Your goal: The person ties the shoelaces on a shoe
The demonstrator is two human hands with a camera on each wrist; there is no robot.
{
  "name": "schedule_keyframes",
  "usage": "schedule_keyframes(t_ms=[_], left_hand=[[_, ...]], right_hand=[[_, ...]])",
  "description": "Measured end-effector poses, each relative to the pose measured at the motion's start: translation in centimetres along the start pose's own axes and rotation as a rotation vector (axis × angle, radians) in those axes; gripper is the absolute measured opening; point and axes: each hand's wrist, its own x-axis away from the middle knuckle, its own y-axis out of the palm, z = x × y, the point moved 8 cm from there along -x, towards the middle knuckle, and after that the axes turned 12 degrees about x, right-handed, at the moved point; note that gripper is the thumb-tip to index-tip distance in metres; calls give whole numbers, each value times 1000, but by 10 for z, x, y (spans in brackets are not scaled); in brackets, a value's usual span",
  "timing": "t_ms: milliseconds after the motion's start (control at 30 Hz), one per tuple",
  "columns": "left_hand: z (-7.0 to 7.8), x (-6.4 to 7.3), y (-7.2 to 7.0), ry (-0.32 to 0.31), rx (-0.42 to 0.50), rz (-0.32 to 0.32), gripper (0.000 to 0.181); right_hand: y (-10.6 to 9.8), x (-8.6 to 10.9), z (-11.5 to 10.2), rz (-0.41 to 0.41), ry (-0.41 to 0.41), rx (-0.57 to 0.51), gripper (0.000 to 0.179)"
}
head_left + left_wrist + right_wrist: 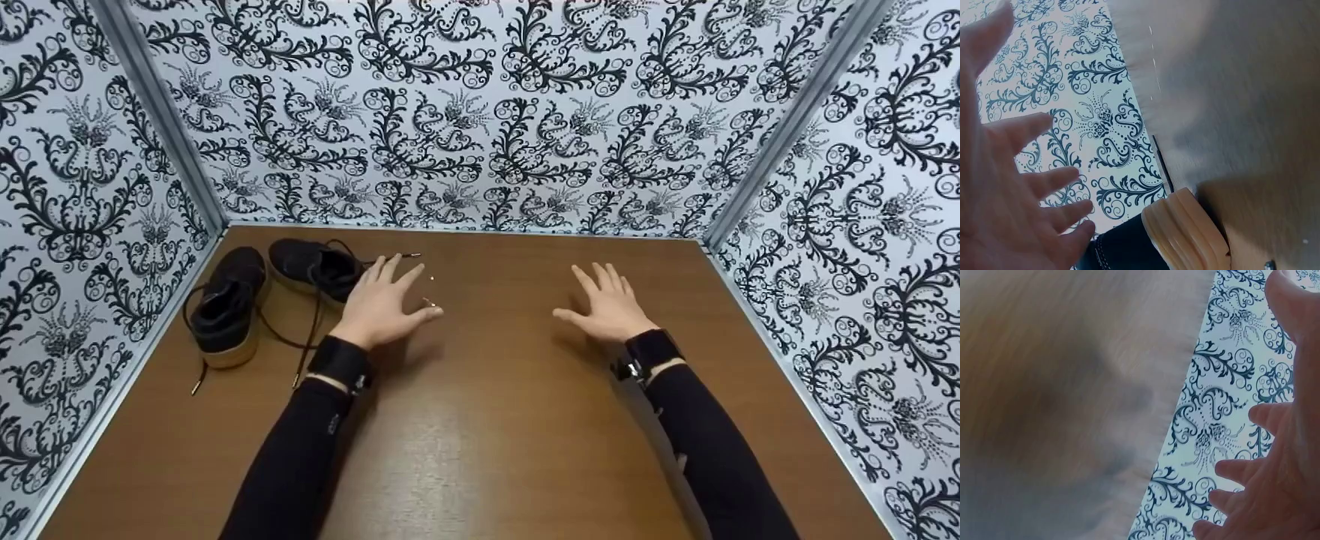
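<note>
My left hand (381, 306) is held over the table with its fingers spread, overlapping the edge of a dark shoe (304, 262) in the head view. In the left wrist view that shoe's tan sole (1185, 230) shows below the fingers, with a lace end (1162, 163) beside it. A second dark shoe (225, 319) stands farther left, toe toward the back wall. Loose laces (313, 341) with shiny tips trail onto the wood. To the right, my right hand (611, 306) hovers with fingers straight and apart, holding nothing.
The brown wooden table (495, 420) is enclosed by patterned black-and-white walls (480, 112) at the back and both sides. Grey metal posts (787, 127) stand at the back corners. Both wrists wear black straps (341, 364).
</note>
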Motion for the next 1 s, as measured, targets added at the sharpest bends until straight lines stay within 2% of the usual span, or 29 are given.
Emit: schedule_keyframes(t_ms=[133, 367, 567, 667, 867, 1000], left_hand=[[-1, 3, -11, 16, 21, 67, 100], [-13, 11, -41, 13, 110, 272, 96], [-46, 24, -62, -82, 253, 494, 82], [-64, 33, -69, -131, 296, 579, 76], [-85, 45, -75, -215, 297, 666, 71], [-95, 50, -74, -299, 320, 671, 74]], right_hand=[[-2, -11, -17, 4, -20, -16, 110], [-8, -32, -64, -11, -79, -67, 107], [-7, -50, -113, -29, -112, -169, 98], [-3, -59, -137, -47, -133, -184, 97], [2, -72, -177, -64, -186, -169, 95], [8, -80, -200, -68, -211, -163, 90]])
